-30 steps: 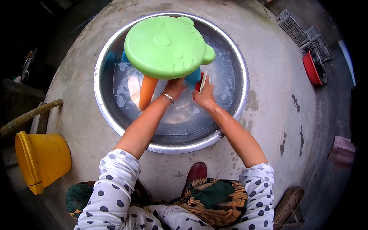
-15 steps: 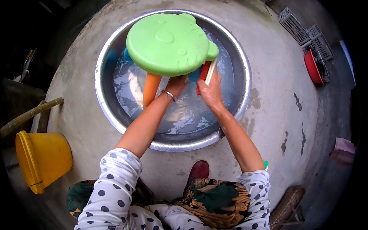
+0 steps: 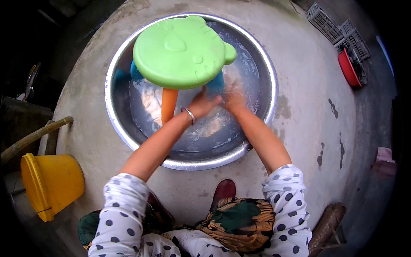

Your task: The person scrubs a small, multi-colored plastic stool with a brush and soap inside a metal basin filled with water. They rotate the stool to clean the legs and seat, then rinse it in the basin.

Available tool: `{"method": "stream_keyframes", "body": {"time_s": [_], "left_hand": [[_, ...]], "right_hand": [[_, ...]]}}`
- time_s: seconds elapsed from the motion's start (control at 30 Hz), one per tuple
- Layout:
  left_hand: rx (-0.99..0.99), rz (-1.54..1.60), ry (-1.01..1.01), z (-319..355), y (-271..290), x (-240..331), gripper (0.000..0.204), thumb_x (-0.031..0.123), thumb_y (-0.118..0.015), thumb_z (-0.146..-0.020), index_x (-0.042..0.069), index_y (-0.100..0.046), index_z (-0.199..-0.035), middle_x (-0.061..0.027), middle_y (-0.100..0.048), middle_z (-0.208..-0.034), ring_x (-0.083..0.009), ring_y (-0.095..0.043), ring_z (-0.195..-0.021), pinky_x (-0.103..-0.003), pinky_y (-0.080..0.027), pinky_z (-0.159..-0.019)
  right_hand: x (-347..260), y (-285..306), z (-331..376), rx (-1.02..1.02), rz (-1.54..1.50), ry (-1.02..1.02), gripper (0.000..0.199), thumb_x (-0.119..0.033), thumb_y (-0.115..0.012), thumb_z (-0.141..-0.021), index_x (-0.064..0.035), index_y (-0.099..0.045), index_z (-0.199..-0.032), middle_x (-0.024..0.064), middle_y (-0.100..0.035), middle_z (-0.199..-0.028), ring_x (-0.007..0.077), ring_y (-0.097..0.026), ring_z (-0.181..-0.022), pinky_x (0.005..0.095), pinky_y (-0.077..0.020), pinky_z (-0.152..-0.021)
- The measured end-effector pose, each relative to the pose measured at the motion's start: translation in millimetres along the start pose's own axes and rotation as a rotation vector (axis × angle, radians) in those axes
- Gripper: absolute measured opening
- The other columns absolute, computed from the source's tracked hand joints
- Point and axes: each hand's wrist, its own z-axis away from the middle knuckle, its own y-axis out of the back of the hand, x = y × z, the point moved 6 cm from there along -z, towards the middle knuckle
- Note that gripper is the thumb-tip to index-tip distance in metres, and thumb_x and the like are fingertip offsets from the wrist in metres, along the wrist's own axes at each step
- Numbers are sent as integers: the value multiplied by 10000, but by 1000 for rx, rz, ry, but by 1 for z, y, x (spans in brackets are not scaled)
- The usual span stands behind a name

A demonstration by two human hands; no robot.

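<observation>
Our left hand (image 3: pixel 201 104) and right hand (image 3: pixel 233 99) meet under green stool (image 3: pixel 180 51) seat, beside blue leg (image 3: pixel 216 83); finger grip unclear, blurred; stool upright in steel basin (image 3: pixel 257 137).

Both hands (image 3: pixel 218 100) under green stool (image 3: pixel 180 51) in steel basin (image 3: pixel 128 137) (soapy water).

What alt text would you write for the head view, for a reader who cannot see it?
Two bare hands, left hand and right hand, work under a green animal-faced plastic stool standing in a wide soapy steel basin; a yellow plastic bucket lies nearby.
</observation>
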Motion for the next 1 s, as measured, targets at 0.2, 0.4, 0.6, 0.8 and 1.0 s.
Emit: {"method": "stream_keyframes", "body": {"time_s": [0.2,0.4,0.6,0.8,1.0], "left_hand": [[-66,9,-103,45,129,90,467,262,-778,-692,26,-503,-986,-164,-540,-988,-189,-537,-919,-278,-426,-723],[248,114,363,48,127,10,688,292,-822,-629,-34,-390,-1053,-131,-480,-1044,-245,-492,-965,-329,-418,-844],[-152,440,255,-11,46,11,687,223,-754,-639,-48,-408,-1167,-150,-553,-1078,-231,-544,-987,-324,-447,-835],[5,324,241,-10,47,18,630,220,-715,-632,-48,-435,-1129,-162,-567,-1016,-253,-560,-916,-337,-459,-783],[-25,308,206,-16,33,17,565,270,-709,-596,-33,-511,-1029,-184,-589,-986,-313,-581,-901,-381,-470,-779]], "right_hand": [[70,-15,-11,153,-946,-544,861,-169,-580,-788,-68,-27,-1440,267,-301,-1348,442,-349,-1221,447,-321,-1009],[-40,84,37,633,-1514,-296,906,-140,-606,-794,-51,44,-1420,312,-91,-1345,495,-301,-1177,501,-321,-989],[-26,7,-32,536,-925,-252,904,-243,-582,-825,21,55,-1410,314,-126,-1390,475,-237,-1251,472,-195,-1071],[-20,15,-25,-139,-160,27,650,-235,-494,-868,3,-192,-1392,285,-476,-1192,394,-422,-1185,426,-326,-1010],[-5,57,-11,-13,-1735,-106,572,-212,-520,-835,-66,-329,-1353,265,-592,-903,365,-572,-968,445,-398,-928]]}}
